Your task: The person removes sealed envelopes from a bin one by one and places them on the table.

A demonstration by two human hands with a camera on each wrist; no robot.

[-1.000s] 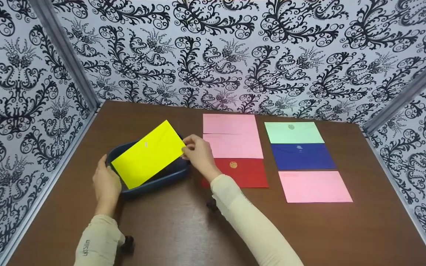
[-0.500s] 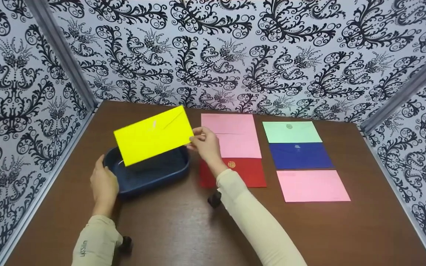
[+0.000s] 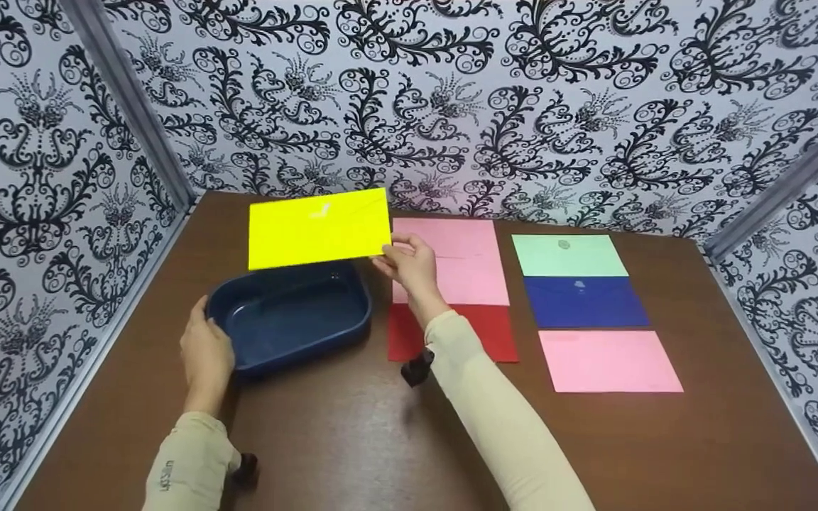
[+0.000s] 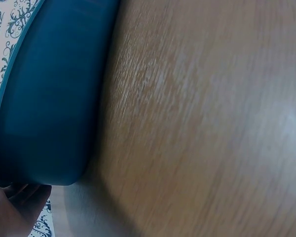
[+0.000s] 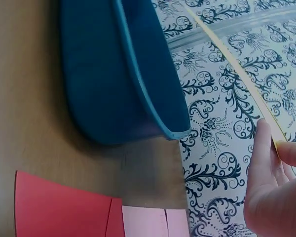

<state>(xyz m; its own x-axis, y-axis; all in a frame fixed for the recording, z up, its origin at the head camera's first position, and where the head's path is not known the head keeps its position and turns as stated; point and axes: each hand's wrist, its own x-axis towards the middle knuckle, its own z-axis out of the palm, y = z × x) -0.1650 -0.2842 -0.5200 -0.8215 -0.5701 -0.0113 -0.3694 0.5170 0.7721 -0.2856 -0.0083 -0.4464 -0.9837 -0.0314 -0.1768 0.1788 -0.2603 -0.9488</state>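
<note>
A yellow envelope point(image 3: 320, 228) is pinched at its lower right corner by my right hand point(image 3: 411, 268), thumb against fingers. It hangs above the far rim of a dark blue basin point(image 3: 302, 346), and in the right wrist view the envelope point(image 5: 244, 79) shows edge-on. The visible inside of the basin holds nothing. My left hand point(image 3: 206, 353) grips the basin's left end; in the left wrist view only part of that hand point(image 4: 15, 210) shows, its fingers curled at the basin's end. Just behind my right hand lie pink envelopes point(image 3: 455, 280), with a red envelope point(image 3: 409, 333) nearer me, partly covered by my arm.
On the right side of the brown table point(image 3: 338, 440) a column of envelopes runs from mint green point(image 3: 569, 257) through dark blue point(image 3: 585, 301) to pink point(image 3: 609, 360). Patterned walls point(image 3: 444, 106) enclose the table at the back and both sides.
My right hand has lifted the yellow envelope out of the basin, up and to the right, and turned it nearly level. My left hand stays at the basin's left end.
</note>
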